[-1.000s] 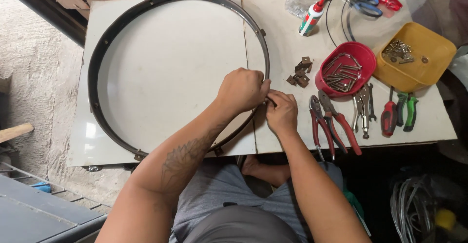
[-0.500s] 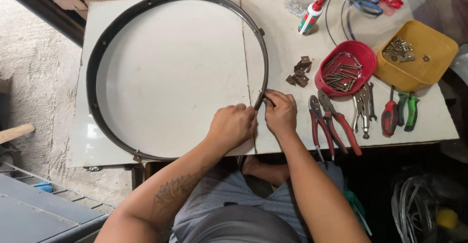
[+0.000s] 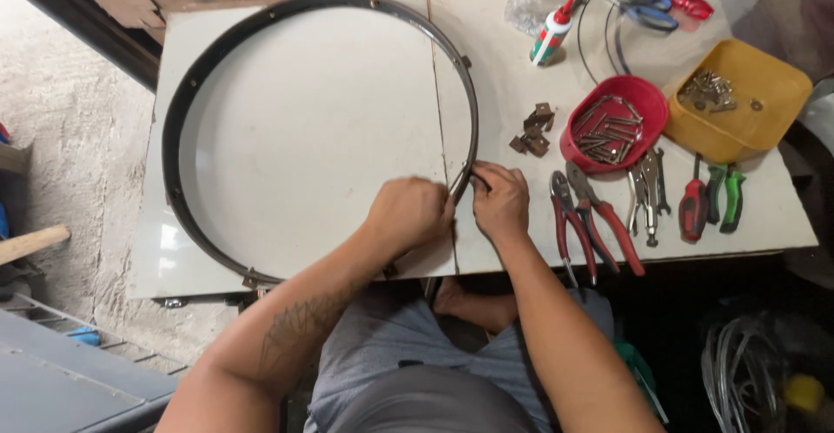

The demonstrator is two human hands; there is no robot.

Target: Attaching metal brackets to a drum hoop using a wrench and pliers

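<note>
A large dark metal hoop (image 3: 187,103) lies flat on a white tabletop (image 3: 330,129), filling most of its left half. My left hand (image 3: 408,216) is closed on the hoop's near-right arc, fingers curled over the rim. Right beside it, my right hand (image 3: 501,200) pinches the same stretch of rim, where a small part sits under the fingertips; the part itself is hidden. Both hands touch the hoop close together.
Small brown metal brackets (image 3: 532,129) lie right of the hoop. A red bowl (image 3: 612,125) of nails, a yellow tray (image 3: 738,99) of hardware, red-handled pliers (image 3: 591,220), locking pliers (image 3: 647,190), screwdrivers (image 3: 712,198) and a glue bottle (image 3: 552,29) fill the right side.
My left hand has slid along the hoop's rim toward me and to the left, from above my right hand to beside it. My right hand has stayed in place.
</note>
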